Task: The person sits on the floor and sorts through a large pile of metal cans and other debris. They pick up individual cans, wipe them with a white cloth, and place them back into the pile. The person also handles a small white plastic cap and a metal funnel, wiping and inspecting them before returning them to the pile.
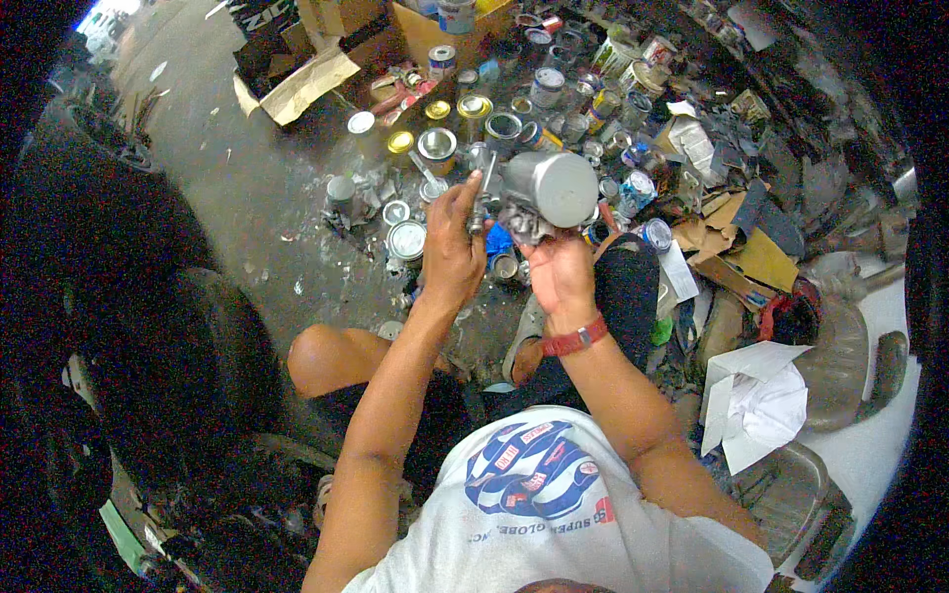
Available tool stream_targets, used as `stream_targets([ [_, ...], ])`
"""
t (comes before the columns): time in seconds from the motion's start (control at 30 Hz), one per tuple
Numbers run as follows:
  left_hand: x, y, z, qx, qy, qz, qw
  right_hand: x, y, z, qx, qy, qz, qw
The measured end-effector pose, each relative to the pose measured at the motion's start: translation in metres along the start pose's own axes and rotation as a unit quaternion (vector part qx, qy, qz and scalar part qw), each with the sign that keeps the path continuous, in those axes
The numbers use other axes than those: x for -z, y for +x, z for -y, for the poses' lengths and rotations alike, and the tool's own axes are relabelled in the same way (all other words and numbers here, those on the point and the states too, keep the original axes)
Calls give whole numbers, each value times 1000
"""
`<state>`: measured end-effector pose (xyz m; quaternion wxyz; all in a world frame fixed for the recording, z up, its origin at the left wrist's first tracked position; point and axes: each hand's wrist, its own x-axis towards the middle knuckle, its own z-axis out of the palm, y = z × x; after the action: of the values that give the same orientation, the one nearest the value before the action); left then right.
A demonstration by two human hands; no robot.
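Note:
My left hand (457, 247) is wrapped around the metal body of a spray gun (482, 188), its index finger stretched along the side. Joined to the gun, or right against it, is a big silver cylindrical cup (566, 190), lying tilted with its flat round end toward me. Under the cup, my right hand (560, 275) is turned palm up and holds a crumpled grey rag (527, 225) against it. The rag and cup hide most of the right fingers. Below the gun, a bit of blue material (498, 238) shows between my hands.
Several paint cans (436, 145) and lids (361, 122) stand on the stained floor ahead. Open cardboard boxes (306, 84) are at the back. Scrap cardboard (756, 262) piles up at right, near a white box with paper (761, 400). Dark tyres (129, 212) stand at left.

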<state>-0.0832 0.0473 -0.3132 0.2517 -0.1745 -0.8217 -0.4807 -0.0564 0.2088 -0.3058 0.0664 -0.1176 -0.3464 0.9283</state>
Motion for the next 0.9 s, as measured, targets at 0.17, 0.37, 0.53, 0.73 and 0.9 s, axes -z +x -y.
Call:
stream_targets([
  [0.17,7,-4,12,-10,85,28,996,-21,-29,51,-3,44,-69,997],
  [0.37,9,-4,21,-11,91,50,994,6,3,104,182,-148,-93,968],
  [0.53,11,-1,17,6,64,36,997,-2,26,131,174,-362,-17,915],
  [0.73,7,-4,26,6,111,34,993,-55,25,96,341,-755,158,538],
  [0.9,1,-5,39,40,137,42,989,-56,56,84,316,-782,193,502],
])
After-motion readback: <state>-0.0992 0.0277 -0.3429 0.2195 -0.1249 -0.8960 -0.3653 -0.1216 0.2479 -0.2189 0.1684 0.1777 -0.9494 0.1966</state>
